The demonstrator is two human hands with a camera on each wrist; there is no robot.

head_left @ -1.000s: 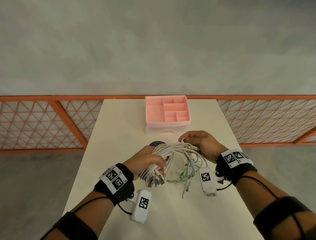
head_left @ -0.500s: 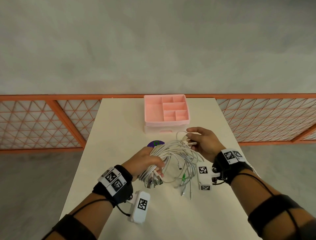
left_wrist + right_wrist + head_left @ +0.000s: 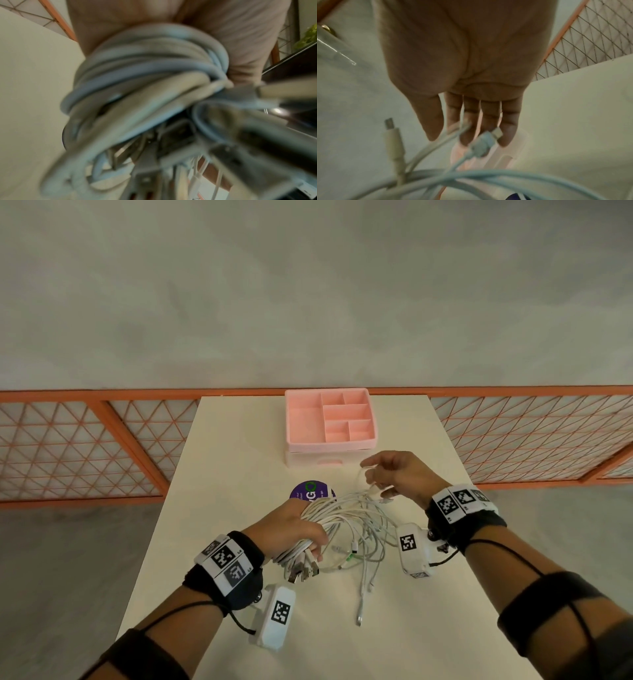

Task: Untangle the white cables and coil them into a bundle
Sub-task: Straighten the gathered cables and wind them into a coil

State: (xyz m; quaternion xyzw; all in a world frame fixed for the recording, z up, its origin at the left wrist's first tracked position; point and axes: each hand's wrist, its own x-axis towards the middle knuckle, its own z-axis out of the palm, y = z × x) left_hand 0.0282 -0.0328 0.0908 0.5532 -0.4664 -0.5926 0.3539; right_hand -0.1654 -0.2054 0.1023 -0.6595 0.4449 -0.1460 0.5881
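A tangle of white cables (image 3: 346, 517) lies at the middle of the cream table (image 3: 236, 460). My left hand (image 3: 313, 544) grips one side of it as a thick coil, fingers wrapped round the strands (image 3: 145, 65). Several USB plugs (image 3: 303, 571) stick out below that fist. My right hand (image 3: 375, 479) hovers above and to the right of the tangle. One thin white cable (image 3: 447, 136) is caught between its index and middle fingers (image 3: 469, 119), which are nearly straight. A connector end (image 3: 495, 133) lies against the ring fingertip. Loose ends (image 3: 361, 594) trail toward me.
A pink compartment tray (image 3: 330, 444) stands on a low drawer unit at the table's far end, just beyond my right hand. A round purple sticker (image 3: 310, 490) lies under the tangle's far edge. An orange lattice railing (image 3: 102, 446) runs behind the table.
My right hand has lifted away from the tangle toward the pink tray, drawing a thin cable loop out with it. The left hand has kept its grip in place.
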